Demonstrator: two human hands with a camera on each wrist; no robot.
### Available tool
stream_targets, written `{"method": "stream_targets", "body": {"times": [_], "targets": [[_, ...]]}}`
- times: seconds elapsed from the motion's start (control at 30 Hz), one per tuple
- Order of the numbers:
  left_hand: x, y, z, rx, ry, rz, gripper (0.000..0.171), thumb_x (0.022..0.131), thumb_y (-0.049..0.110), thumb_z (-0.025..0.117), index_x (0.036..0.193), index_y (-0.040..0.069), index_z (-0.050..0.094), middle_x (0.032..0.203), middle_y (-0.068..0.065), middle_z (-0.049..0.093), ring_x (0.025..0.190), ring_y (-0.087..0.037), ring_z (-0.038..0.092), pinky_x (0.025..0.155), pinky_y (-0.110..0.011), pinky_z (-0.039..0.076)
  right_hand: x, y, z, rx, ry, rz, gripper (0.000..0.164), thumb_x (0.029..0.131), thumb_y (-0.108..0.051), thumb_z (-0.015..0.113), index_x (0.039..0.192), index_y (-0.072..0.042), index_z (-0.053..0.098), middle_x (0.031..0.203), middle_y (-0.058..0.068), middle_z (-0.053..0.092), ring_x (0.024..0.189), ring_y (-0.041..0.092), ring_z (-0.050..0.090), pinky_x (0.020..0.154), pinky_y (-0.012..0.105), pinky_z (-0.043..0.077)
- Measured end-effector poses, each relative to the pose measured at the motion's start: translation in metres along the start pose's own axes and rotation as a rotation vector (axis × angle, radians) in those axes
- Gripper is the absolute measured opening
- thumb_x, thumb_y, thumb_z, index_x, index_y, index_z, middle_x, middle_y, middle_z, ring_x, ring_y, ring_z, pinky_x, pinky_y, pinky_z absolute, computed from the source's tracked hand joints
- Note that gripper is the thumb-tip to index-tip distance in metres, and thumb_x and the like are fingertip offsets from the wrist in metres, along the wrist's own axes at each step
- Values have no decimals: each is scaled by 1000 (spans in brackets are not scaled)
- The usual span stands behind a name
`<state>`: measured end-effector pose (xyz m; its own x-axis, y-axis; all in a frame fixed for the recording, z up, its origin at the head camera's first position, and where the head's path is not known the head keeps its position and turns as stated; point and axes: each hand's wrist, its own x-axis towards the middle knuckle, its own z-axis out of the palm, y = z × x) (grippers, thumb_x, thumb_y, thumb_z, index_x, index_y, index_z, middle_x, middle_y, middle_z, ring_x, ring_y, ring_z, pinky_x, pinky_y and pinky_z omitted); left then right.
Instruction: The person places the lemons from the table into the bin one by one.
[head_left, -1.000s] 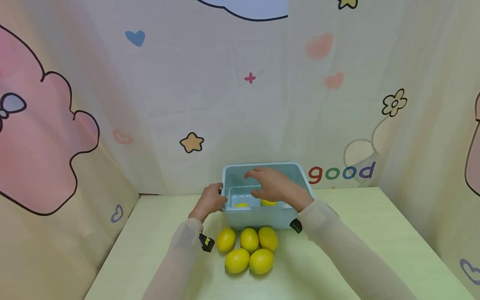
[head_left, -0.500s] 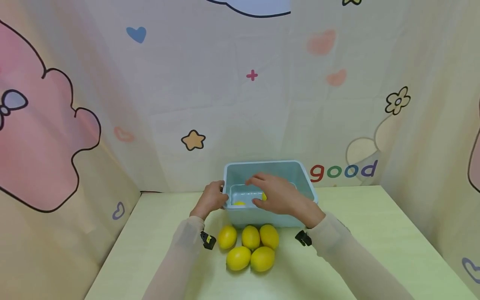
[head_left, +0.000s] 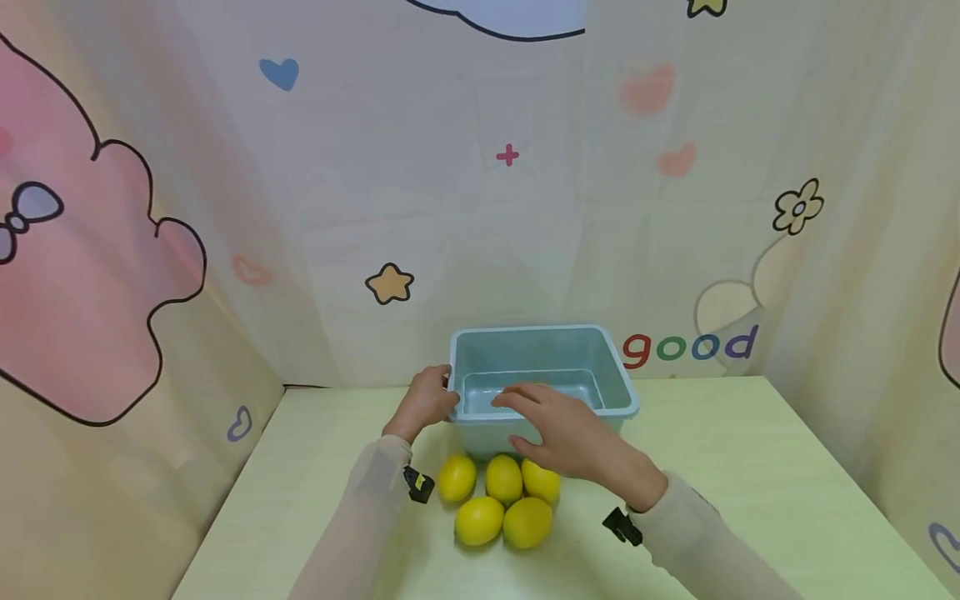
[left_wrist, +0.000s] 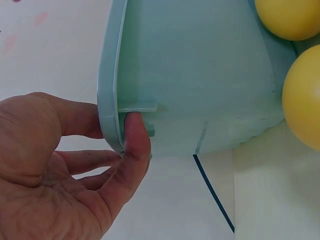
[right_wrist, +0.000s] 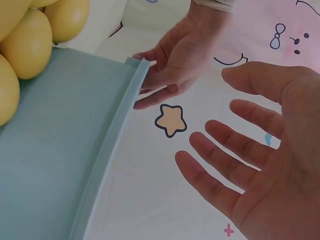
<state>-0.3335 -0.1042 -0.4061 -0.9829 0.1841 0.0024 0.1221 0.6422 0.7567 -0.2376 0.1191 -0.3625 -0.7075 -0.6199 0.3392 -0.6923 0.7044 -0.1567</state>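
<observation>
A light blue plastic bin [head_left: 540,346] stands at the back of the table. My left hand [head_left: 423,400] grips its left rim; in the left wrist view the thumb [left_wrist: 135,145] lies against the outer side under the lip. My right hand [head_left: 570,433] hovers over the bin's front rim, fingers spread and holding nothing, as the right wrist view of the hand [right_wrist: 260,150] confirms. Several yellow lemons [head_left: 479,522] lie in two rows before the bin, one partly covered by the right hand in the head view. The bin's near floor is hidden behind its front wall.
A pale green table [head_left: 712,467] carries everything. Close behind the bin hangs a cartoon-printed curtain [head_left: 337,183], which also closes in both sides. A small black device [head_left: 624,527] sits at the right wrist, another black device [head_left: 418,484] at the left.
My right hand has drawn back from over the bin's inside toward the front rim and right. The left hand stays on the rim. Lemons seen inside the bin earlier are now almost wholly hidden.
</observation>
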Motion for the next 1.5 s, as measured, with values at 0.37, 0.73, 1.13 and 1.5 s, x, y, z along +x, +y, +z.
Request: {"method": "stream_targets", "body": {"times": [0.37, 0.73, 1.13, 1.5], "targets": [[-1, -1, 1, -1, 5, 4, 50, 82, 4, 53, 132, 2, 47, 115, -22, 62, 87, -28, 65, 57, -31, 58, -26, -9, 9, 11, -14, 9, 48, 83, -42, 64, 128, -28, 52, 128, -8, 54, 109, 11, 57, 87, 30, 53], [1, -1, 1, -13, -2, 1, 51, 83, 5, 52, 134, 2, 46, 118, -24, 60, 89, -28, 64, 59, -31, 58, -42, -4, 31, -1, -61, -52, 52, 78, -45, 68, 125, -28, 54, 123, -9, 55, 111, 11, 54, 89, 32, 51], [2, -1, 2, 13, -4, 7, 49, 83, 5, 52, 131, 1, 48, 115, -22, 62, 88, -26, 64, 59, -30, 58, -56, -1, 59, 6, -206, -61, 53, 77, -45, 69, 125, -31, 52, 127, -7, 53, 113, 14, 53, 92, 36, 50], [1, -3, 1, -9, -10, 5, 46, 82, 4, 52, 128, 2, 51, 117, -22, 62, 85, -25, 64, 58, -30, 58, -64, -2, 79, 35, -281, -65, 54, 77, -41, 70, 126, -30, 53, 128, -5, 53, 112, 17, 53, 88, 37, 50]]}}
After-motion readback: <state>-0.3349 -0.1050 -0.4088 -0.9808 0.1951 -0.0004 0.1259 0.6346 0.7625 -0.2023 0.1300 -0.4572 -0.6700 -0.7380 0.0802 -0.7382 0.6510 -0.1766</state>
